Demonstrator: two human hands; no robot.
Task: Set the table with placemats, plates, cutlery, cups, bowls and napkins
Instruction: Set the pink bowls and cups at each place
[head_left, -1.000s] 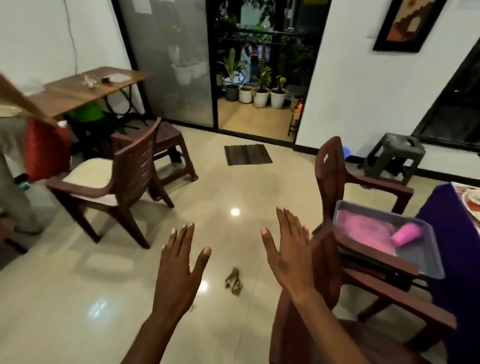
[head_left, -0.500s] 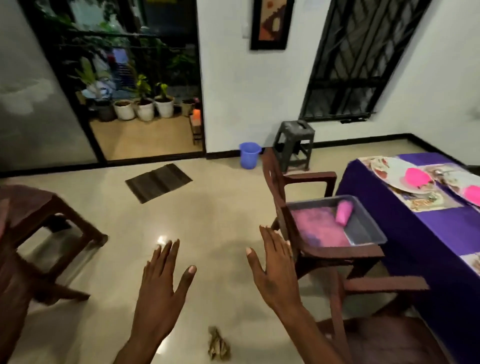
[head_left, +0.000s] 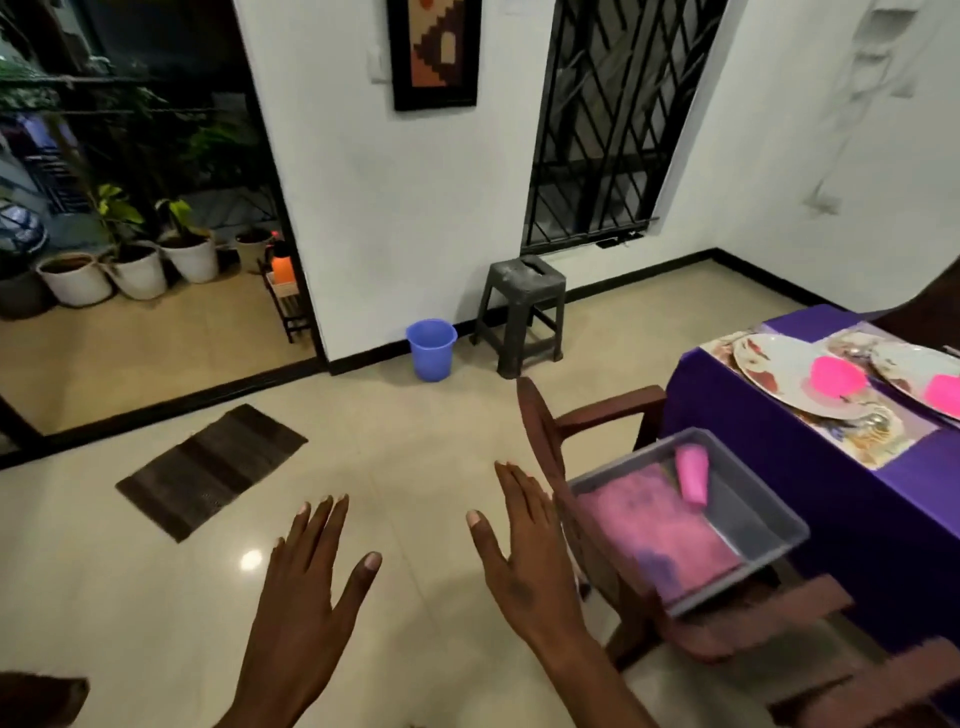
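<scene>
since the earlier frame the view has turned to the right: the brown chairs and the wooden side desk on the left are gone from sight, and the purple desk (head_left: 810, 467) now shows more of its top. both hands remain raised in front of the person, palms down over the floor. the left hand (head_left: 306, 587) has its grip spread, fingers straight, holding nothing. the right hand (head_left: 524, 561) is also spread and empty, just beside the back of the brown chair (head_left: 540, 431).

on the desk i see patterned placemats (head_left: 878, 441) with two white plates (head_left: 779, 369), and a pink thing (head_left: 836, 376) lies on each plate; i cannot tell if it is a napkin or a bowl. so placemats and plates seem done for at least two places. no cutlery or cups are clear to see there. a grey tray (head_left: 774, 504) rests on the chair arms near the desk, with a pink cloth (head_left: 654, 525) and a pink cup (head_left: 692, 475) lying inside. i judge these are to be set out next, so the task is perhaps half done.
</scene>
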